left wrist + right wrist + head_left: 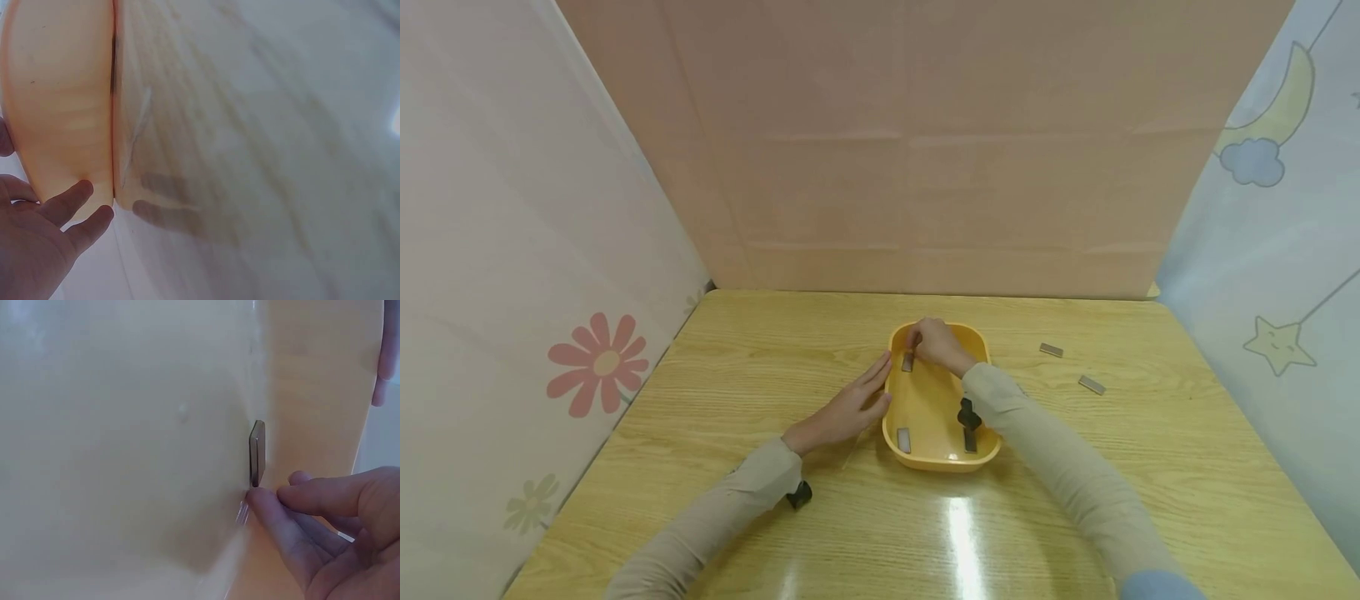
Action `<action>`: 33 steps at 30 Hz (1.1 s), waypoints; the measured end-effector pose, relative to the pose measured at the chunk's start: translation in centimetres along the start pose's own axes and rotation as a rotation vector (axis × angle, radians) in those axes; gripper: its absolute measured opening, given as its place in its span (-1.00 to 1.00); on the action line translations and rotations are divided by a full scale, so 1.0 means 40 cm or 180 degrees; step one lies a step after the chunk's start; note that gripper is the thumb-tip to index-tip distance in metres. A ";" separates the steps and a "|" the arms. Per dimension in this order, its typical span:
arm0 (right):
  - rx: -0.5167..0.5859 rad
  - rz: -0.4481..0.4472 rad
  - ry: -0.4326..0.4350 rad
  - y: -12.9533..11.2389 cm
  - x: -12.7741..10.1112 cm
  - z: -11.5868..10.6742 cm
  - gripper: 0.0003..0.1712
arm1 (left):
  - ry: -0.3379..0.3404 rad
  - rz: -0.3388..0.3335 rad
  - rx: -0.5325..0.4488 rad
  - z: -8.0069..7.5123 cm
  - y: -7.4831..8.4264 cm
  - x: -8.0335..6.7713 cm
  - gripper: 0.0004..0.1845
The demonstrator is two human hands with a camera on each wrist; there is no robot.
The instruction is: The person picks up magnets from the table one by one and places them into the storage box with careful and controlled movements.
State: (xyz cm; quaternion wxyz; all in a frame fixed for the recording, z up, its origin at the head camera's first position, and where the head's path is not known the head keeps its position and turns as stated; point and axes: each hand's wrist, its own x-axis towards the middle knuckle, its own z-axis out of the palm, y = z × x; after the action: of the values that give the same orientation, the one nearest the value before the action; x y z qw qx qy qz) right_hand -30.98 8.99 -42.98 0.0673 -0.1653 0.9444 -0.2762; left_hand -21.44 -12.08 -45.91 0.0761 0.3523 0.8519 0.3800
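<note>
A yellow plastic basin (pixel 928 408) sits on the table. Against its left side my left hand (pixel 850 408) rests with fingers extended; the left wrist view has its fingertips (pixel 84 190) at the outer wall. My right hand (pixel 942 343) reaches inside the basin's far end. Its fingertips (pixel 262 503) are right at the lower end of a small flat metallic bar (pixel 257 453), which stands by the inner wall and is not between them. Two similar bars lie at the near end, one on the left (pixel 903 440) and a darker one on the right (pixel 970 440).
Two more small metallic bars lie on the wooden table (pixel 760 350) right of the basin, one farther back (pixel 1051 350) and one nearer (pixel 1092 385). A pinkish backdrop (pixel 910 167) rises behind the table, with printed sheets at both sides.
</note>
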 end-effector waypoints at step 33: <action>0.0120 -0.0142 -0.0108 -0.022 -0.026 -0.051 -0.80 | -0.0023 0.0011 -0.0059 0.001 -0.005 0.001 -0.34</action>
State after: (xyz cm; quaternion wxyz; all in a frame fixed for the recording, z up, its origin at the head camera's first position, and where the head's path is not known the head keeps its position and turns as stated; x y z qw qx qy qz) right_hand -30.21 9.68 -40.75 0.0802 -0.1897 0.9338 -0.2925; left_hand -21.57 -12.14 -46.07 0.0819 0.3544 0.8474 0.3867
